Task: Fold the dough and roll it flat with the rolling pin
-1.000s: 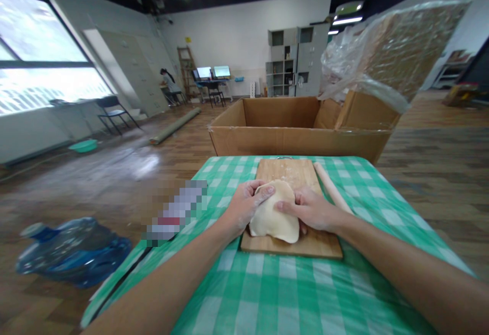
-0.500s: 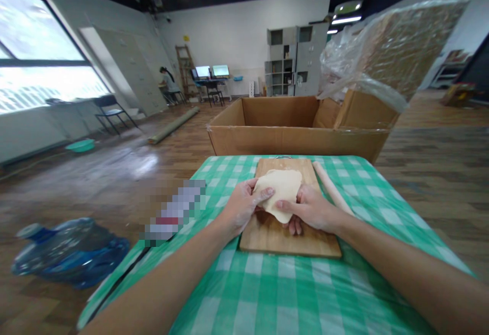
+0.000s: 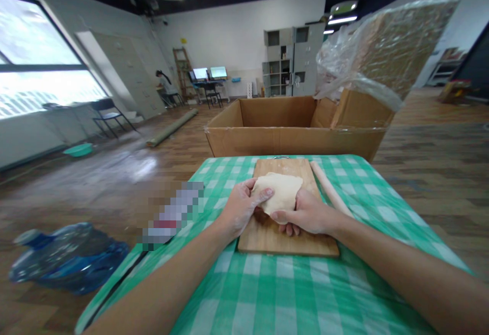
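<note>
A flattened sheet of pale dough (image 3: 280, 191) is held up above a wooden cutting board (image 3: 290, 241). My left hand (image 3: 244, 205) grips its left edge, thumb lying on top and fingers beneath. On the near right side, my right hand (image 3: 305, 213) pinches the dough between its thumb and the fingers curled underneath. White flour marks show on my left fingers and thumb. To the right of the board lies a pale rolling pin (image 3: 330, 190), touched by neither hand.
A green-and-white checked cloth (image 3: 244, 294) covers the table. Beyond it stands a big open cardboard box (image 3: 298, 141) with plastic-wrapped material. A blurred-out flat item (image 3: 175, 213) lies at the left edge; a large blue water bottle (image 3: 69, 256) is on the floor. Far back sits a person (image 3: 166, 85).
My right hand has shifted slightly left along the near edge of the dough, and that edge is now folded up more. The left hand keeps its grip. The view has moved slightly.
</note>
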`<state>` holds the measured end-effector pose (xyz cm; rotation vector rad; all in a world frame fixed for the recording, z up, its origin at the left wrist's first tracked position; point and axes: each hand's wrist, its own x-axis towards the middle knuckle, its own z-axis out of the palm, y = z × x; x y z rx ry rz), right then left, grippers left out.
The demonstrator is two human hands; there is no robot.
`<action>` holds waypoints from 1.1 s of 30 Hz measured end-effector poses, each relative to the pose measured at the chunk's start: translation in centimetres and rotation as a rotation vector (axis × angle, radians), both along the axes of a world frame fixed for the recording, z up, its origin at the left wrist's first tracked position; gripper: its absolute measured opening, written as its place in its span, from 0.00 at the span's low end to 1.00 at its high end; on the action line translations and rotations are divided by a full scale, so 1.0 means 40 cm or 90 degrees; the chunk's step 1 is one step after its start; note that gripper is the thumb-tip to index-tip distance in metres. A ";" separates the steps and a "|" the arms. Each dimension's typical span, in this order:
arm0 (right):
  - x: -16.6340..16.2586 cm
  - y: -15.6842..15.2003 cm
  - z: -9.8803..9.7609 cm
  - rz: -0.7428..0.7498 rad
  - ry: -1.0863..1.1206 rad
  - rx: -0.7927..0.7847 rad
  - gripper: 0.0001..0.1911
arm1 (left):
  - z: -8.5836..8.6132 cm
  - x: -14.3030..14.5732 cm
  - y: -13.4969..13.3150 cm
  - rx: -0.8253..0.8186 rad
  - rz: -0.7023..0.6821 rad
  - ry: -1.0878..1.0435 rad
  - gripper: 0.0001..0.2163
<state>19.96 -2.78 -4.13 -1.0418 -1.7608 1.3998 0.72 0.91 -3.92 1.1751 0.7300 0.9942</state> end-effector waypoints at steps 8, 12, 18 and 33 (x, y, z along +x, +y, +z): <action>0.001 0.023 0.001 -0.015 0.194 -0.079 0.22 | 0.016 -0.010 0.006 -0.008 0.005 -0.006 0.23; -0.004 0.041 -0.006 -0.169 0.325 -0.137 0.22 | 0.025 -0.017 0.005 -0.055 -0.015 0.000 0.26; -0.011 0.037 0.001 -0.193 0.379 -0.096 0.19 | 0.028 -0.010 -0.002 -0.100 -0.029 -0.123 0.25; -0.009 0.039 -0.004 -0.195 0.351 -0.137 0.26 | 0.020 -0.003 -0.004 -0.051 -0.016 -0.047 0.18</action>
